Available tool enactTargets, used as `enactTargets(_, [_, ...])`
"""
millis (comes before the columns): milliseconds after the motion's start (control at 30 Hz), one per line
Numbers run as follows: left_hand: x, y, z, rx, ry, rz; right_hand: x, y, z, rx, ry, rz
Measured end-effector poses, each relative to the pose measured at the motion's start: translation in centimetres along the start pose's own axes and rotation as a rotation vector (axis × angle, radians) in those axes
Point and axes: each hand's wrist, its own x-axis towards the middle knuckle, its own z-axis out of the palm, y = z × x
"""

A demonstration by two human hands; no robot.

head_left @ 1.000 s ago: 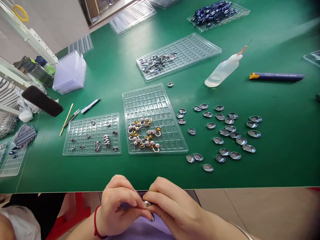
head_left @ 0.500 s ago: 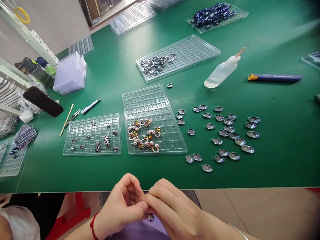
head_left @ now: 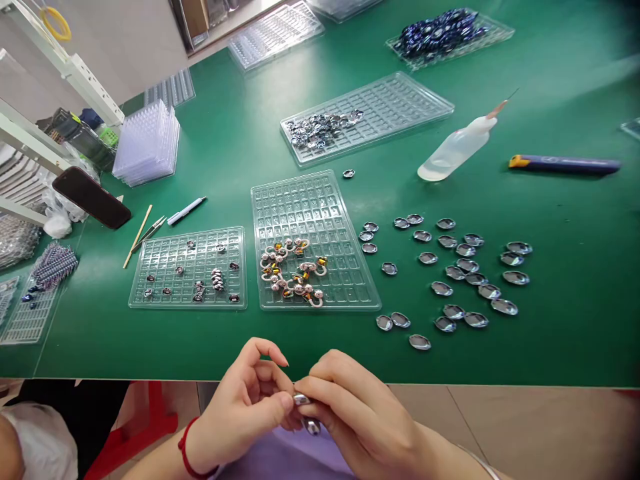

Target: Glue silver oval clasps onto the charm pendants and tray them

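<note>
The left hand (head_left: 245, 407) and right hand (head_left: 355, 413) meet fingertip to fingertip just this side of the table's near edge, over purple cloth (head_left: 280, 460). Both pinch one small silver piece (head_left: 301, 399). The left thumb presses it from the left while that hand's index finger curls up clear of it, and the right fingers close on it from the right. Its long axis runs roughly left to right. Something shiny shows just below it, under the right fingers; I cannot tell what. The left wrist wears a red cord (head_left: 184, 448).

On the green table (head_left: 550, 347), straight ahead of the hands, lie two clear trays. The middle tray (head_left: 360, 300) holds a cluster of pink-and-amber beaded parts, and the left tray (head_left: 137, 300) holds a few scattered small bits. To the far right of the hands, nearer the right one, about twenty-six loose silver ovals (head_left: 455, 272) are spread, with one stray oval (head_left: 349, 173) farther off.

Beyond these, a third tray (head_left: 410, 100) carries a silver heap. One bottle (head_left: 457, 148) lies on its side, nozzle pointing far-right, and one blue cutter (head_left: 565, 164) lies right of it. At the far left are a pen (head_left: 186, 211), tweezers (head_left: 150, 232), a stick (head_left: 138, 236), a phone (head_left: 91, 197) and one stack of trays (head_left: 147, 143). At the far edge a tray of blue stones (head_left: 495, 33) sits.
</note>
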Motion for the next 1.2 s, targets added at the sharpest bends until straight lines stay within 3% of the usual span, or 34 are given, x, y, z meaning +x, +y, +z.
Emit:
enactTargets(167, [-0.5, -0.2, -0.3, 0.285, 0.106, 0.094, -0.2, 0.3, 0.1, 0.010, 0.043, 0.010])
enactTargets(333, [-0.6, -0.3, -0.2, 0.368, 0.151, 0.087, -0.2, 0.1, 0.2, 0.014, 0.047, 0.010])
enactTargets(600, [-0.4, -1.3, -0.8, 0.327, 0.111, 0.117, -0.3, 0.1, 0.3, 0.022, 0.047, 0.039])
enactTargets(867, [0.0, -0.4, 0.1, 0.489, 0.107, 0.203, -0.4, -0.2, 0.4, 0.029, 0.043, 0.055])
enactTargets(1200, [-0.1, -0.1, 0.4, 0.766, 0.091, 0.507, -0.5, -0.3, 0.7, 0.045, 0.070, 0.049])
